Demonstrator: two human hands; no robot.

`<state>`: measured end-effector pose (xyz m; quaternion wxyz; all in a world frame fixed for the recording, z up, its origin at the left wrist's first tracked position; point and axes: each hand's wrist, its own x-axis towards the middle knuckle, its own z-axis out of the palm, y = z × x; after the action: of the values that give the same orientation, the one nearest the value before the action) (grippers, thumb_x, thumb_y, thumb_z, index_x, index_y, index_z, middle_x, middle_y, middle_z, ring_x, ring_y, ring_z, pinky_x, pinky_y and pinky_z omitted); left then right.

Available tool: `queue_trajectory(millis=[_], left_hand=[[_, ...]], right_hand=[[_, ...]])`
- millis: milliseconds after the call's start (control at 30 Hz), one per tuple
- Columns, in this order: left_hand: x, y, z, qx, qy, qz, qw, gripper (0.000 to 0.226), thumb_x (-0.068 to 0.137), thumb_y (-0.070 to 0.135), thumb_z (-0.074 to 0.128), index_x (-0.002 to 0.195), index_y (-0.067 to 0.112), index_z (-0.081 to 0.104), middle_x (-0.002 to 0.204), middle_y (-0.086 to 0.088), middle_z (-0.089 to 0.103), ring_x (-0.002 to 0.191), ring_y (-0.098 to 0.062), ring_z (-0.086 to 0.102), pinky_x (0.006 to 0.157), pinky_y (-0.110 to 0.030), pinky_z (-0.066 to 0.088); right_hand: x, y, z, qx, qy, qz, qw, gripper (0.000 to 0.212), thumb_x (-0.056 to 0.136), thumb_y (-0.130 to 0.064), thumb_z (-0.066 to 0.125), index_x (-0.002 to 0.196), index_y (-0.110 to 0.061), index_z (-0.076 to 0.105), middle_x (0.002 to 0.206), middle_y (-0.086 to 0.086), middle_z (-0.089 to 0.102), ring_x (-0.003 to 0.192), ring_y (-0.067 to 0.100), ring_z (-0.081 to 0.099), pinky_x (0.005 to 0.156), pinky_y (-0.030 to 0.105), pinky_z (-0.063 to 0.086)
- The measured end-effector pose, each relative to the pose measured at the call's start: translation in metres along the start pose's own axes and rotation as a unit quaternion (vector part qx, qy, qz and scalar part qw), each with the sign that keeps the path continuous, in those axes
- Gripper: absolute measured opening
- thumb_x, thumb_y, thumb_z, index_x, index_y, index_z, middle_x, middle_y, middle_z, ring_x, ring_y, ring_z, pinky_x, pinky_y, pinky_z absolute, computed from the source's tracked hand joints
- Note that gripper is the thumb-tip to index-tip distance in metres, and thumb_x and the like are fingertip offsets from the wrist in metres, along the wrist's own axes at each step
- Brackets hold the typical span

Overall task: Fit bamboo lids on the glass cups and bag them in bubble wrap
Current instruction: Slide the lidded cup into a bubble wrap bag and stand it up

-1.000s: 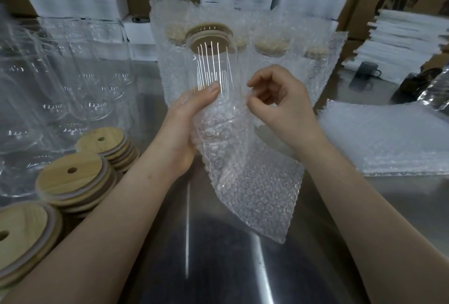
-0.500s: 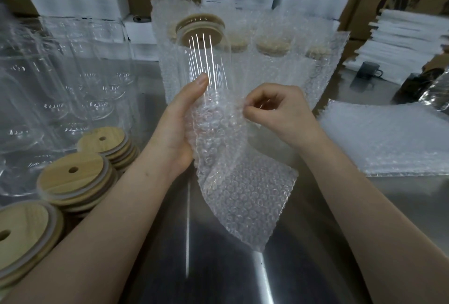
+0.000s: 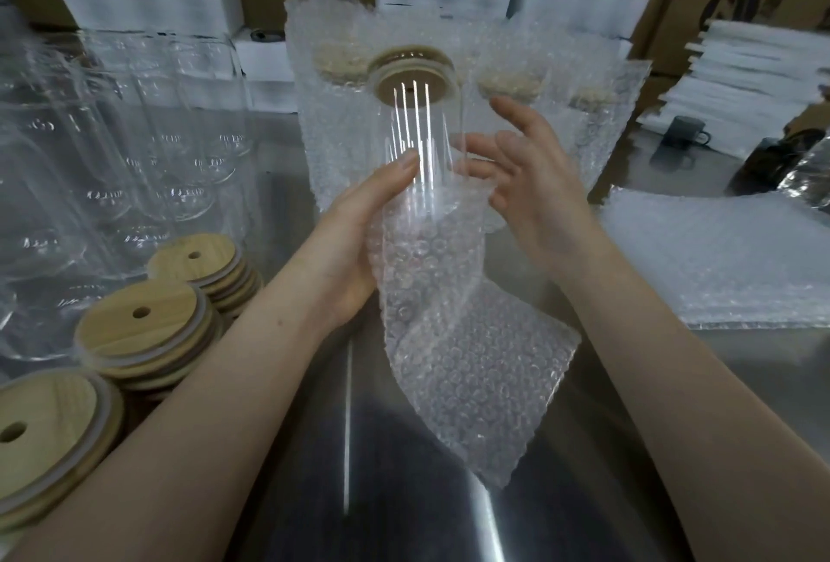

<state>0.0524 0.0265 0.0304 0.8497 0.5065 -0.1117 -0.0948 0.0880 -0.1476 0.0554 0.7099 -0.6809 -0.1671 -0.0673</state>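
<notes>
The cup [image 3: 415, 143] is held up over the middle of the worktop [image 3: 629, 382], its long axis tilted from near and low to far and high, with the lid [image 3: 411, 72] already on at the far end. Only its near end sits in the mouth of the bag [image 3: 462, 359]. The rest of the bag hangs slack and seemingly empty, down toward the worktop.

The left hand [image 3: 355, 238] grips the cup from the left through the bag, thumb laid along the bare glass. Its other fingers are hidden behind the cup. The right hand [image 3: 534, 184] is just right of the cup at the bag's mouth, its fingers [image 3: 516, 121] spread wide and holding nothing. Whether they touch the glass I cannot tell.

The coming move likely turns on this: the cup must slide along its axis toward the near end of the bag, or the bag must be drawn up toward the lid. The free right hand is best placed for that.

Bagged cups [image 3: 323, 112] stand close behind, so the lid has little room on the far side. Bare cups [image 3: 148, 148] and lid stacks [image 3: 139, 328] sit to the left, and flat bags [image 3: 718, 256] lie to the right.
</notes>
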Motion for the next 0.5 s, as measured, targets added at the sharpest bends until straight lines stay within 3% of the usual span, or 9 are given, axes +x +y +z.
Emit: queue_trajectory(millis=[67,133,267,367,433,500], left_hand=[[-0.0007,-0.0018,0.0025,0.01,-0.025,-0.01,1.0,0.052,0.089,0.034,0.063,0.132,0.007,0.058,0.124,-0.016,0.062,0.118,-0.032,0.058,0.11,-0.047,0.039],[-0.0013,-0.005,0.0063,0.028,-0.019,-0.015,0.999,0.062,0.086,0.031,0.067,0.139,0.003,0.049,0.132,-0.022,0.059,0.123,-0.037,0.057,0.112,-0.052,0.039],[-0.002,-0.007,0.0092,0.07,0.048,-0.019,0.996,0.092,0.072,0.047,0.082,0.144,0.007,0.041,0.13,-0.02,0.062,0.116,-0.034,0.064,0.105,-0.053,0.046],[-0.002,-0.0023,0.0084,0.073,0.05,-0.016,0.996,0.114,0.04,0.074,0.081,0.133,0.019,0.045,0.128,-0.007,0.063,0.111,-0.022,0.068,0.086,-0.04,0.058],[-0.0015,-0.0002,0.0054,0.127,0.058,-0.022,0.99,0.134,0.016,0.084,0.076,0.133,0.03,0.042,0.13,0.005,0.056,0.118,-0.014,0.061,0.091,-0.036,0.052],[-0.0005,-0.001,0.0006,0.207,0.039,-0.04,0.977,0.147,0.01,0.081,0.081,0.141,0.037,0.033,0.133,0.013,0.048,0.117,-0.003,0.051,0.097,-0.03,0.04]], right_hand=[[-0.0017,0.0003,0.0046,0.036,-0.033,0.016,0.999,0.069,0.081,-0.052,0.069,0.14,-0.038,0.034,0.133,0.005,0.06,0.113,0.018,0.065,0.101,0.046,0.047],[-0.0048,0.0018,0.0086,0.046,-0.045,0.014,0.998,0.092,0.071,-0.058,0.077,0.146,-0.041,0.027,0.142,0.003,0.053,0.122,0.021,0.06,0.103,0.05,0.047],[-0.0066,0.003,0.011,0.045,0.018,0.019,0.999,0.069,0.078,-0.04,0.071,0.14,-0.036,0.041,0.128,0.001,0.063,0.113,0.021,0.066,0.1,0.054,0.049],[-0.0065,0.0028,0.0086,0.068,0.078,0.014,0.995,0.071,0.071,-0.041,0.076,0.134,-0.032,0.044,0.112,0.003,0.069,0.107,0.025,0.068,0.096,0.052,0.052],[-0.0059,0.002,0.0079,0.08,0.107,-0.004,0.991,0.073,0.072,-0.036,0.077,0.136,-0.031,0.042,0.102,-0.002,0.07,0.096,0.017,0.071,0.087,0.044,0.058],[-0.0054,0.0013,0.0072,0.076,0.132,-0.023,0.988,0.073,0.075,-0.032,0.076,0.137,-0.03,0.039,0.1,-0.004,0.069,0.085,0.008,0.072,0.078,0.036,0.06]])
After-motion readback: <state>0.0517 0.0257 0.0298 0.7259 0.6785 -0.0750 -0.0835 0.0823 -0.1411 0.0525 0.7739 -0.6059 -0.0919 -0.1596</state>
